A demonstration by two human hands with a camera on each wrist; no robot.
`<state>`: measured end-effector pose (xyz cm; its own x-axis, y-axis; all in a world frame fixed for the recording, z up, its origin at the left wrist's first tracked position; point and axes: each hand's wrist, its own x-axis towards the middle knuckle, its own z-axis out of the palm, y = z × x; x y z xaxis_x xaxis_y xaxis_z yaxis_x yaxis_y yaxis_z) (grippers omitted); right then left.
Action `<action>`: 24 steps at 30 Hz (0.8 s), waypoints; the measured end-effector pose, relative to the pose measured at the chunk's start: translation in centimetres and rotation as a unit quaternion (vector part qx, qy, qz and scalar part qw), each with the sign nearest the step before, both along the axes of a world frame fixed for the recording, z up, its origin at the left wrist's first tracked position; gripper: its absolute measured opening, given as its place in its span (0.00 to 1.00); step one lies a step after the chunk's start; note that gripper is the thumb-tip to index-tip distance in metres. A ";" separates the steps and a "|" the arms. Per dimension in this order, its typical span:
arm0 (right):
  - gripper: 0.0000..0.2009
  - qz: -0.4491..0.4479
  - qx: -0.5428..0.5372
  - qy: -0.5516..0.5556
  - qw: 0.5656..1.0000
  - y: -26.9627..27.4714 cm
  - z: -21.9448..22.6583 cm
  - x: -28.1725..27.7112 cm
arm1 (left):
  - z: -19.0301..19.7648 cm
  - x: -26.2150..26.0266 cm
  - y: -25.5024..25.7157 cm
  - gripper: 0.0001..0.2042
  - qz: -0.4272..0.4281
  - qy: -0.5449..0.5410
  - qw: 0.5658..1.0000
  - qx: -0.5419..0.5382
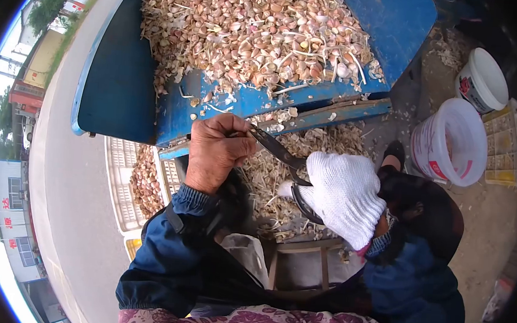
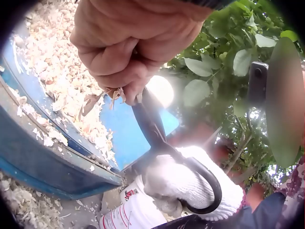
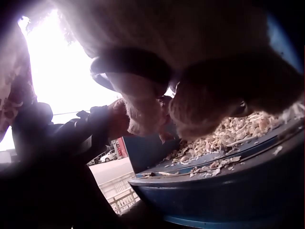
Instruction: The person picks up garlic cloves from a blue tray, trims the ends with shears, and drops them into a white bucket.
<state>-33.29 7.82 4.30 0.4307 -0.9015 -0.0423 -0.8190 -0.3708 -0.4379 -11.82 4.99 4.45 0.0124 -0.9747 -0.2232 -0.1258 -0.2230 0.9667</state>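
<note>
In the head view my bare left hand pinches a piece of garlic, mostly hidden by the fingers. Dry, stringy ends of it poke out below the fingertips in the left wrist view. My right hand, in a white knitted glove, grips dark-handled scissors with its fingers through the loops. The scissors' blades reach up to the left fingertips. Just beyond both hands, a big heap of garlic cloves lies on a blue metal tray.
Below the hands lies a pile of husks and stalks. A white crate with garlic cloves stands at the left. White buckets and a yellow crate stand at the right. A wooden-framed stool is near the lap.
</note>
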 end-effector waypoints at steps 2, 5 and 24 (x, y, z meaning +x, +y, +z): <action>0.29 0.002 -0.006 -0.029 1.000 0.0 -0.3 -0.1 | 0.1 -0.2 0.3 0.07 -0.002 -0.008 1.000 0.003; 0.28 0.008 0.078 -0.162 0.984 -0.4 -1.8 0.2 | 0.0 -0.5 0.6 0.09 -0.006 0.027 0.999 -0.016; 0.16 -0.019 0.093 -0.406 0.909 -1.7 -2.2 2.7 | -1.3 1.0 1.3 0.07 -0.063 0.313 0.943 0.099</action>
